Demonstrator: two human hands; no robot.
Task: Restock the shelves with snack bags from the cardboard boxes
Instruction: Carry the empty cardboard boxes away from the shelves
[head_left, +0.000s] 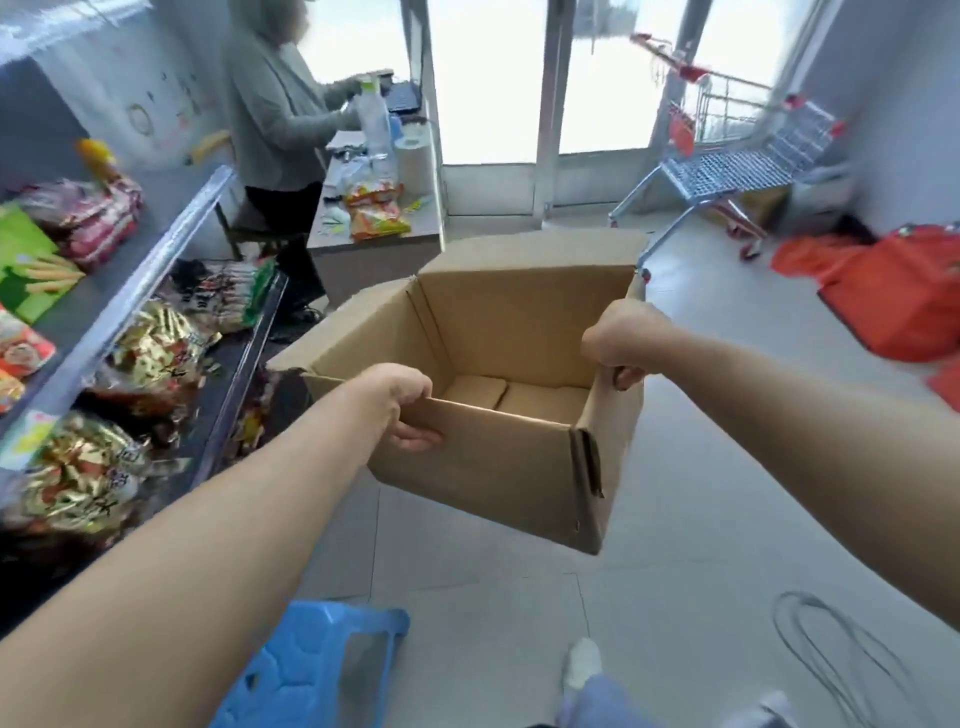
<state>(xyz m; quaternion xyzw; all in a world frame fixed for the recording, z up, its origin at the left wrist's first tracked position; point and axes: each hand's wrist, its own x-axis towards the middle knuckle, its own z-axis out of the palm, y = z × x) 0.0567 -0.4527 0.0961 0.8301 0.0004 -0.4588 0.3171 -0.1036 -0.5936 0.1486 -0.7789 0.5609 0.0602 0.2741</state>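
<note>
Box (483, 467), empty, held in mid-air at frame centre, hangs from two thin edges, left hand (402, 410) and right hand (618, 345) each pinching one with curled fingers, so cardboard could buckle and drop it toward the stool (311, 670) at lower left.

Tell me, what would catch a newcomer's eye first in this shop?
An open, empty cardboard box hangs mid-frame above the floor, with the left hand gripping its near edge and the right hand its right flap. On the left, shiny gold snack bags crowd the shelves. A bright orange bag lies on the floor, far right.
</note>
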